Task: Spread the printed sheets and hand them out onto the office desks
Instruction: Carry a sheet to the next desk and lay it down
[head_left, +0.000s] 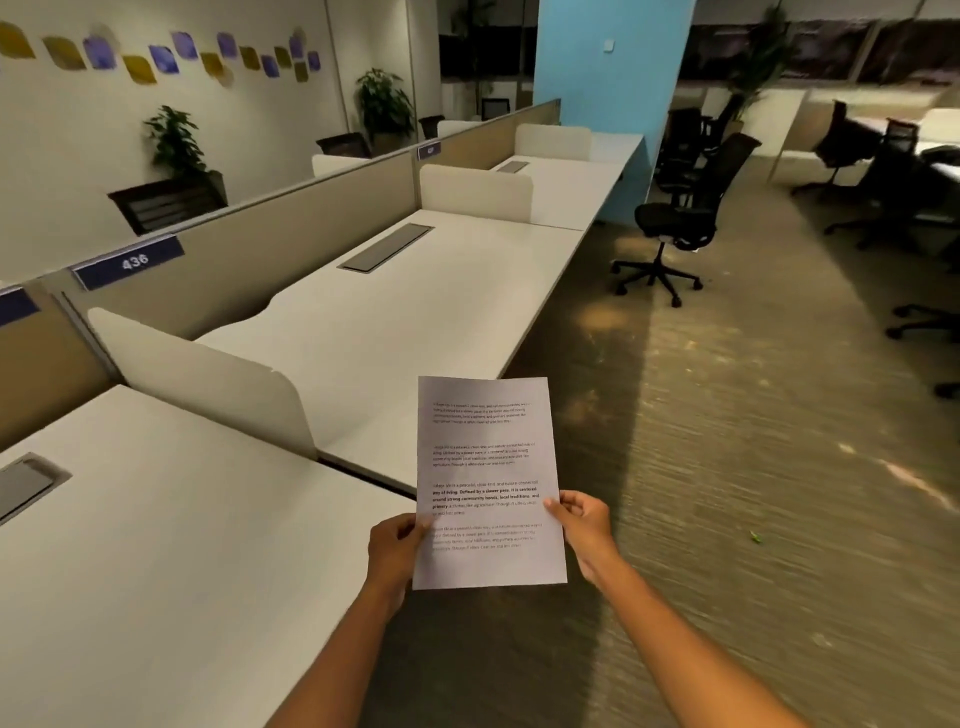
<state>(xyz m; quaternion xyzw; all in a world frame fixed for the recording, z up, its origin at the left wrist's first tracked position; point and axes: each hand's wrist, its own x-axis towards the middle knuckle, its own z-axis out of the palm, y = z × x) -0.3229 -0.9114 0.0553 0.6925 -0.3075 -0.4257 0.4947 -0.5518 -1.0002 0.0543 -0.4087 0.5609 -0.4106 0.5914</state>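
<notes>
White desktop fills the lower left of the frame, the nearest desk (171, 545) bare apart from a grey cable hatch (26, 486) at its left edge. Just above the lower centre I hold the printed sheets (488, 483) upright in front of me, over the aisle beside that desk's corner. My left hand (397, 545) pinches the left edge, thumb on the printed face; my right hand (584, 525) pinches the right edge the same way. How many sheets are in the stack I cannot tell (only the top page shows).

To do this well, I judge I should slide my thumbs apart to fan the pages, peel one off cleanly, and lay it flat and square on the desktop.

Further up, a rounded white divider (208, 379) separates this desk from the next desk (395, 306), which has its own hatch. A beige partition with a blue label (130, 262) runs behind. At the upper right, a black office chair (680, 223) stands on the carpet (727, 441) near a blue pillar (613, 78).
</notes>
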